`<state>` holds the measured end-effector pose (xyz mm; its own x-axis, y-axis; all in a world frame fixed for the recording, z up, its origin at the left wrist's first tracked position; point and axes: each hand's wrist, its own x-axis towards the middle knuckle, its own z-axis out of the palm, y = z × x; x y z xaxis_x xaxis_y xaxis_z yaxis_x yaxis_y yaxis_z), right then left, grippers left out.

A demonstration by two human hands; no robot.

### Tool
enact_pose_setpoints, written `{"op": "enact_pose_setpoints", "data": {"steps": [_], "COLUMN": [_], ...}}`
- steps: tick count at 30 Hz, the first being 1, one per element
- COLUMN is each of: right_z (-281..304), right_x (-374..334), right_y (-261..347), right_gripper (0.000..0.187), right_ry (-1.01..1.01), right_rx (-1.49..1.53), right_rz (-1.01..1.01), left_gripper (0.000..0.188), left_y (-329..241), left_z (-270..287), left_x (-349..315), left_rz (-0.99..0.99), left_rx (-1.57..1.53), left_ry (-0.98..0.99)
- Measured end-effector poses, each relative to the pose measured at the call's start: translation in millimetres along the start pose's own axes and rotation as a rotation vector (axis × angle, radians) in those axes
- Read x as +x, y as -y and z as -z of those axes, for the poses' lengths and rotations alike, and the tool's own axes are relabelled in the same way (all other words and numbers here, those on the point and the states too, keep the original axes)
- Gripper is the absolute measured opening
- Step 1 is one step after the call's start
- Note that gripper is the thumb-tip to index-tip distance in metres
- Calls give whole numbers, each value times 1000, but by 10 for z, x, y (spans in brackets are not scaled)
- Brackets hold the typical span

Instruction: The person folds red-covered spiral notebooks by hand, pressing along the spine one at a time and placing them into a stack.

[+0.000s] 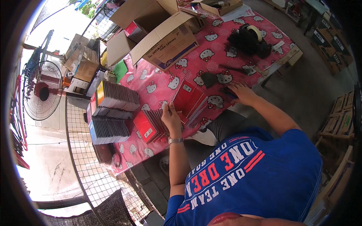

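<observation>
The left hand (171, 115) closes its grip on the edge of a red spiral notebook (189, 98), tilting it up off the surface (241, 52), apparently to lift it free of the others. The right hand (241, 93) presses flat, fingers spread, on a small dark object (228, 92), seemingly steadying it; it grips nothing. Just left, more red notebooks (151, 126) stand fanned in a row, easy to pick singly. Further left sit stacked grey bundles (113, 113); beyond are an open cardboard box (166, 37) and a tape dispenser (250, 37).
</observation>
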<state>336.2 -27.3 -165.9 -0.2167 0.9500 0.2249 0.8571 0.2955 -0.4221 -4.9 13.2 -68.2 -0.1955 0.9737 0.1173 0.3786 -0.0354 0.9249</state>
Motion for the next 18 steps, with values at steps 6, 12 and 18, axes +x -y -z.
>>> {"op": "enact_pose_setpoints", "data": {"steps": [6,12,18], "right_z": [436,904,578], "right_x": [159,582,670], "right_y": [-23,576,1419], "right_gripper": [65,47,61], "right_ry": [277,-146,-133], "right_rx": [-307,-485,211], "right_rz": [-127,-183,99], "left_gripper": [17,17,25], "left_y": [70,150,67], "left_z": [-31,-16,-13], "left_x": [8,41,16], "left_rz": [-218,-176,-253], "left_rx": [74,9,36], "left_ry": [-81,-20,6]}}
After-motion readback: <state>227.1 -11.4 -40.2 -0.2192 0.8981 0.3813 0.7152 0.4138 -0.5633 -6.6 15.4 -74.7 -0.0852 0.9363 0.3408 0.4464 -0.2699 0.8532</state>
